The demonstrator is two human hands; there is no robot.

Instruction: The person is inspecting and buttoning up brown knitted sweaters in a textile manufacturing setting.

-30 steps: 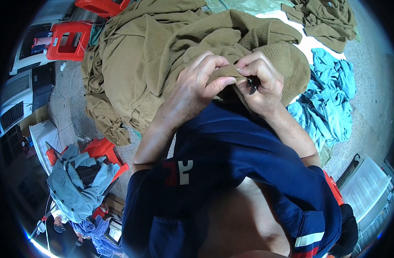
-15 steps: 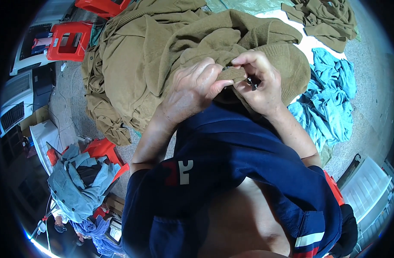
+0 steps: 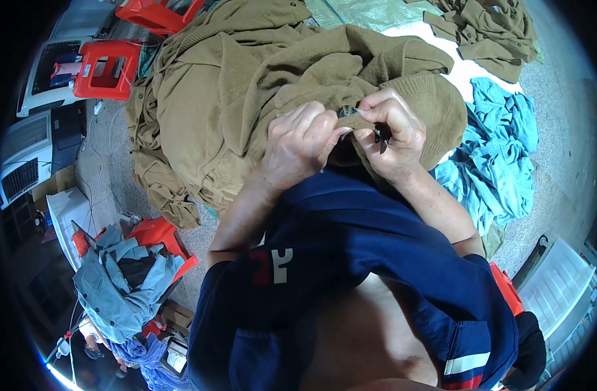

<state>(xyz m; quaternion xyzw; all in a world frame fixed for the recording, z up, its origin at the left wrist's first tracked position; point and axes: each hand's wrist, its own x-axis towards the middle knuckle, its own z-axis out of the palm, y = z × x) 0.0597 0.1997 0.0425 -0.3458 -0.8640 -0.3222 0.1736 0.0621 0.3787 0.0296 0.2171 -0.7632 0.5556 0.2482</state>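
A heap of brown knit cardigan [image 3: 200, 111] fills the space in front of me and reaches my lap. My left hand [image 3: 298, 144] is closed, pinching one end of a narrow ribbed band [image 3: 354, 121] between thumb and bent fingers. At the other end of that band, my right hand [image 3: 397, 133] grips with thumb and forefinger. Small dark metal snips [image 3: 381, 139] are tucked in the right palm, their pointed end showing below the fingers. A small dark round spot, perhaps a button, shows just above the band between the hands; its details are too small to tell.
Light blue knit garments [image 3: 497, 156] lie at the right, more brown cardigans [image 3: 487, 36] at the far right. Red plastic stools [image 3: 109, 68] stand at the left. Grey-blue garments [image 3: 119, 280] hang over another red stool [image 3: 161, 236]. A translucent plastic sheet [image 3: 370, 13] lies at the far side.
The fingers have shifted slightly along the band, and it tilts a little differently. More of the dark round spot above it shows. Both hands keep their grip.
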